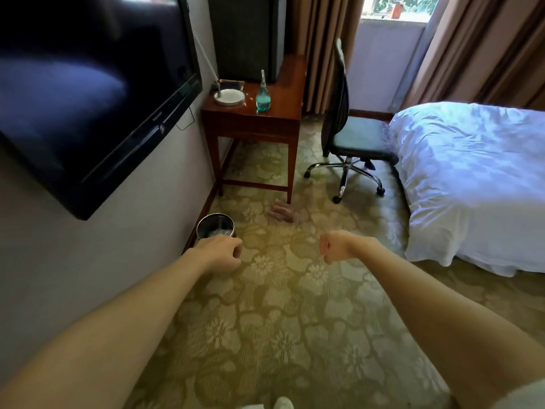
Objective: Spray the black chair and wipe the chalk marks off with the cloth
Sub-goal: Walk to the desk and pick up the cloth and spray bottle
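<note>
Curled and empty, left hand (219,253) and right hand (336,246) could topple the upper-centre spray bottle (262,95) through a hasty grab.

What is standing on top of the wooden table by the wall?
A blue spray bottle, a white round dish and a big black box at the back. The box hides the table surface behind it.

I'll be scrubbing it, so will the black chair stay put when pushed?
Probably not: the black chair stands on casters, so it likely rolls, though carpet may slow it. Its single centre post suggests the seat could swivel.
</note>
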Available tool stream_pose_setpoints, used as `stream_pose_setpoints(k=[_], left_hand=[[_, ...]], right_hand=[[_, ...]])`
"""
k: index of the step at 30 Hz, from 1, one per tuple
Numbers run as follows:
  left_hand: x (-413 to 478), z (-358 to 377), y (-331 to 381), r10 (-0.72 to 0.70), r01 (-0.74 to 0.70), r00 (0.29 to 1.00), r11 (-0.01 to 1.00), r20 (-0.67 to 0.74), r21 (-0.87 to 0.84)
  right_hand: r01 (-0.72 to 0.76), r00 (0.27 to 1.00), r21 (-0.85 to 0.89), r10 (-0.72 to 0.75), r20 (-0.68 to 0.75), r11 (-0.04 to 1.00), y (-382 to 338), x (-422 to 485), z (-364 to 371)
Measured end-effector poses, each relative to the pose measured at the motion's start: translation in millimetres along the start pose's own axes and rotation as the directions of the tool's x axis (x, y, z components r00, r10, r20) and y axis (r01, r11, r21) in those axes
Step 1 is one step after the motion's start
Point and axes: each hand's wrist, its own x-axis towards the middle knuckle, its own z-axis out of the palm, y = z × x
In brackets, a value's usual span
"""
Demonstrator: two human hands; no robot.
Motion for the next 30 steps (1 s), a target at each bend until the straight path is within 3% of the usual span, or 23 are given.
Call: stream_pose_setpoints(k=[10, 15, 30], left_hand=[[76, -8, -10, -0.014, 0.012, 0.997, 1.000, 0.079, 0.026], [136, -36, -17, 0.008, -0.010, 0.997, 0.999, 0.071, 0.032], [345, -185, -42, 0.112, -0.111, 0.994, 0.988, -0.001, 0.111]], right_hand=[[0.018, 0.998, -0.017, -0.017, 0.053, 1.000, 36, 69, -24], [-0.025, 0.999, 0.070, 0.023, 0.031, 0.997, 58, 117, -45], [-0.111, 0.989, 0.211, 0.128, -0.069, 0.971, 106, 280, -209]])
